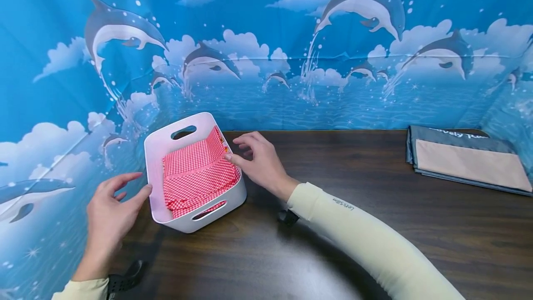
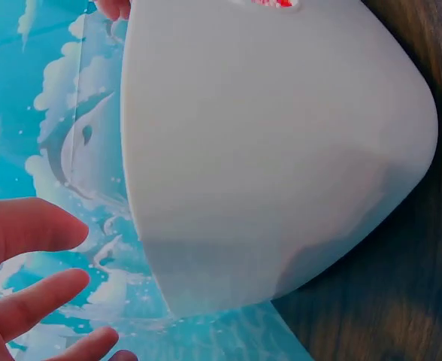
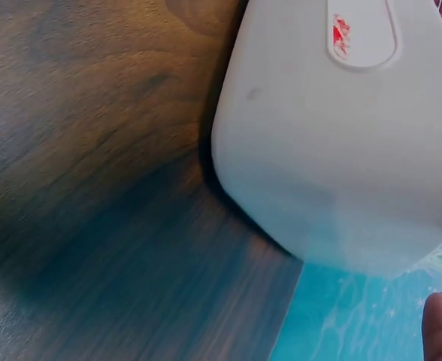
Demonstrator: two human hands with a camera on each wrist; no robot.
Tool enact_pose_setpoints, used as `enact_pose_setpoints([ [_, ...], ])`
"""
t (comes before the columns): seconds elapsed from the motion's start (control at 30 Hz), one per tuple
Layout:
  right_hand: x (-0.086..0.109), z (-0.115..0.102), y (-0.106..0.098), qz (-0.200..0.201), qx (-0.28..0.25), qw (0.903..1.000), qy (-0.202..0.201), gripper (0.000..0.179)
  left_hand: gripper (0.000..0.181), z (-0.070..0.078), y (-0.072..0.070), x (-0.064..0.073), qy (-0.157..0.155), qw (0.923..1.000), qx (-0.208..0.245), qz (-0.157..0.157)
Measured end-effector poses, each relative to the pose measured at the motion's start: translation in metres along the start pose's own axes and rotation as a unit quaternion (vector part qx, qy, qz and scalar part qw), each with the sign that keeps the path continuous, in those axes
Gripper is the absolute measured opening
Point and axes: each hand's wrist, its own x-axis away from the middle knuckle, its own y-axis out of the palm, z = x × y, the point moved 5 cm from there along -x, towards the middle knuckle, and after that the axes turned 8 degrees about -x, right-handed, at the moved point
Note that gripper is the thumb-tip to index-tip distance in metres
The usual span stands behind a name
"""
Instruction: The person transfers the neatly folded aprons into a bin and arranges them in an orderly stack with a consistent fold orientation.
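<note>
A white plastic basket (image 1: 222,214) with cut-out handles stands at the left of the table. Inside it lies folded red-and-white checked cloth (image 1: 200,170), with a small colourful print along its right edge. Beside the basket's left wall, my left hand (image 1: 114,212) has its thumb and fingers spread apart, thumb tip close to the rim. The left wrist view shows gaps between those fingers (image 2: 40,297) and the white wall. On the opposite side, my right hand (image 1: 262,163) reaches over the right rim, thumb tip overlapping the cloth's edge, fingers loosely bent outside the basket.
A folded grey and beige fabric item (image 1: 470,161) with white lettering lies at the right end of the dark wooden table (image 1: 333,165). A blue dolphin-print curtain (image 1: 266,50) hangs behind the table and along its left side.
</note>
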Motion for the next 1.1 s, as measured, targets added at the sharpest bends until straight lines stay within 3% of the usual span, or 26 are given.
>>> enact_pose_setpoints([
  [0.17,0.004,0.005,-0.013,0.004,0.008,0.9999,-0.012,0.046,0.045,0.014,0.005,0.005,0.026,0.9996,0.004,-0.001],
  [0.33,0.011,0.016,-0.036,0.003,0.038,0.9993,-0.006,0.046,0.039,0.039,0.012,0.017,0.113,0.9936,-0.003,0.008],
  [0.53,0.026,0.038,-0.083,0.019,0.095,0.9951,0.017,0.044,0.036,0.079,0.030,0.039,0.245,0.9695,-0.003,-0.003],
  [0.7,0.044,0.060,-0.131,0.042,0.131,0.9890,0.054,0.042,0.040,0.117,0.050,0.059,0.323,0.9462,0.004,-0.016],
  [0.9,0.063,0.074,-0.181,0.068,0.193,0.9743,0.094,0.043,0.046,0.151,0.082,0.070,0.372,0.9258,-0.027,-0.060],
  [1.1,0.091,0.088,-0.240,0.096,0.274,0.9465,0.142,0.047,0.053,0.162,0.113,0.077,0.399,0.9064,-0.098,-0.096],
])
